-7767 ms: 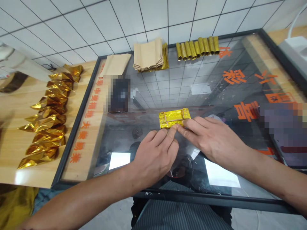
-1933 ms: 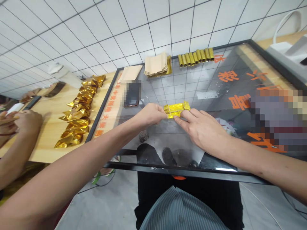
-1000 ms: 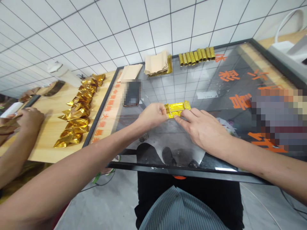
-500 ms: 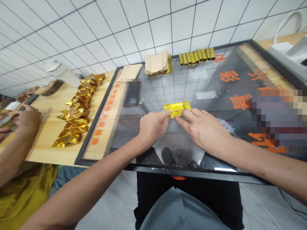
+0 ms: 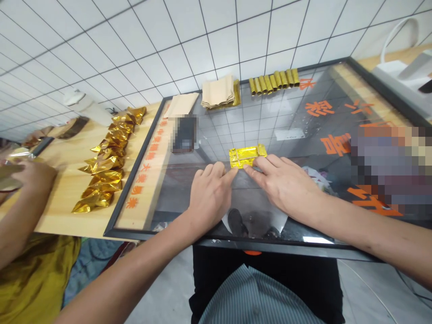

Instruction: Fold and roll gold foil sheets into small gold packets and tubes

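Observation:
A small folded sheet of gold foil paper lies flat on the glass tabletop, with creases along its length and a narrow pale line near its left end. My left hand has its fingers curled, and the tips of the thumb side press the sheet's near left edge. Over the sheet's right end, my right hand pins it down, thumb and forefinger together at the near edge and the other fingers bent behind them.
Gold foil tubes stand in a row at the back, beside a stack of tan paper and a blurred phone-like object. Gold foil ingot shapes line the wooden table at left. A co-worker's hand is farther left.
My left hand has slid back and turned, its fingers now curled with the tips at the near edge. The foil's near side lies flatter and wider. My right hand stays in place.

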